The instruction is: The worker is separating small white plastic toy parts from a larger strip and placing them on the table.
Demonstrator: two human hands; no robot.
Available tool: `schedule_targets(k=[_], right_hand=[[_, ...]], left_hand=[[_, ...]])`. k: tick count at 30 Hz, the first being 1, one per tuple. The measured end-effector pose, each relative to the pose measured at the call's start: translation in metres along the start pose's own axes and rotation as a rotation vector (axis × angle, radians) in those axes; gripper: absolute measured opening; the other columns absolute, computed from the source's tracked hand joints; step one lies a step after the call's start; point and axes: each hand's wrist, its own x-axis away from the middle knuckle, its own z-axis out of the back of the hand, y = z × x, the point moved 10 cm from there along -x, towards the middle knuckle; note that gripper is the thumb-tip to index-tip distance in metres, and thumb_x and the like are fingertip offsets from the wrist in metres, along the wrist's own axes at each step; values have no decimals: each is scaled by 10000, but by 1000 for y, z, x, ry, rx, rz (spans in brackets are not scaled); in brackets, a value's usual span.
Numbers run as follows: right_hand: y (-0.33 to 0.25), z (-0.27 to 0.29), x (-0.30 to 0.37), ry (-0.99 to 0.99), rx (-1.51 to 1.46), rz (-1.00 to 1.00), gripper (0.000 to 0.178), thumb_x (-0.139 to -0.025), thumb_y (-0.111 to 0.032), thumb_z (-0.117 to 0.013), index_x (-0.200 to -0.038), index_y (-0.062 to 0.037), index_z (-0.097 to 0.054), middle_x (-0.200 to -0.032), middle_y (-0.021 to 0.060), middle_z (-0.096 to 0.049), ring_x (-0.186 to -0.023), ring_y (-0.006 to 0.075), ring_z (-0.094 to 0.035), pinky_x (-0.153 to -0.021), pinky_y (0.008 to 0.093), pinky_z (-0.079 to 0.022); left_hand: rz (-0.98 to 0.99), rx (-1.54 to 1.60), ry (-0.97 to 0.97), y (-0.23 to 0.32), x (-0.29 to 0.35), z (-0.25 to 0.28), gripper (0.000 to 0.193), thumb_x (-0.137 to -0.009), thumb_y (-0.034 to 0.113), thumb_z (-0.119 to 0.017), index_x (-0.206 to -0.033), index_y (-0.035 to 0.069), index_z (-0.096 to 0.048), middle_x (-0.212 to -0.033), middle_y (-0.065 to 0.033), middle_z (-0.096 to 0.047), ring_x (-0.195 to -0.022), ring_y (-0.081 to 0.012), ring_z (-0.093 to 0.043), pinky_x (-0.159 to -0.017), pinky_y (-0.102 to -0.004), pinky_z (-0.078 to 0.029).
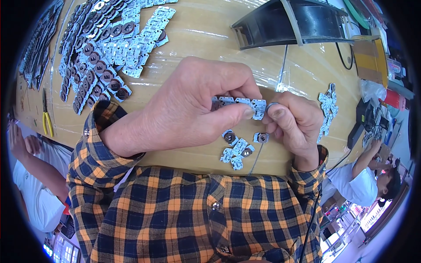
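My left hand (188, 105) is closed on a short strip of small circuit boards (258, 108), pinched between thumb and fingers; part of the strip is hidden behind them. Right beside its end, my right hand (300, 122) pinches a small round metallic disc (272, 105), seen edge-on. Whether the disc touches the strip I cannot tell. Below both hands, several separate little boards (239, 148) lie on the table, some with a dark round holder on top. One such board (262, 137) sits just under my right fingers.
Many board strips (101, 65) are heaped at the far left, near yellow-handled pliers (47, 118). A smaller pile of boards (327, 107) lies at right. A black curved stand (289, 24) occupies the back of the table (197, 39). Other people sit at left and right.
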Motion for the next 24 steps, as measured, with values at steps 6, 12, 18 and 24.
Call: schedule_targets(k=[6, 12, 18, 24], right_hand=[[-6, -9, 1, -43, 105, 212, 305, -963, -187, -565, -731, 6, -613, -553, 21, -575, -422, 78, -505, -420, 225, -360], [2, -4, 1, -38, 19, -29, 196, -941, -117, -605, -790, 2, -642, -586, 31, -577, -504, 108, -547, -468, 261, -397], [14, -5, 9, -42, -242, -144, 262, -983, -173, -543, -803, 4, -612, -563, 21, -567, -443, 64, -477, -418, 220, -342], [36, -12, 9, 12, -726, -315, 331, -1002, -229, -508, -766, -9, -585, -543, 6, -546, -394, 19, -392, -375, 186, -269]], left_hand=[[-176, -147, -90, 16, -2, -8, 106, -831, 27, -688, -932, 0, -674, -804, -54, -668, -710, -85, -619, -629, -226, -482], [178, -69, -123, -11, 1, -6, 83, -850, 60, -693, -882, -6, -652, -785, -42, -655, -628, -59, -584, -539, -211, -451], [206, 242, -126, -14, 2, -13, 129, -888, 115, -689, -882, -4, -639, -786, -24, -651, -614, -51, -582, -506, -188, -448], [132, 416, -87, -10, 1, -16, 142, -893, 103, -676, -938, -26, -634, -790, -34, -654, -621, -59, -577, -531, -195, -449]])
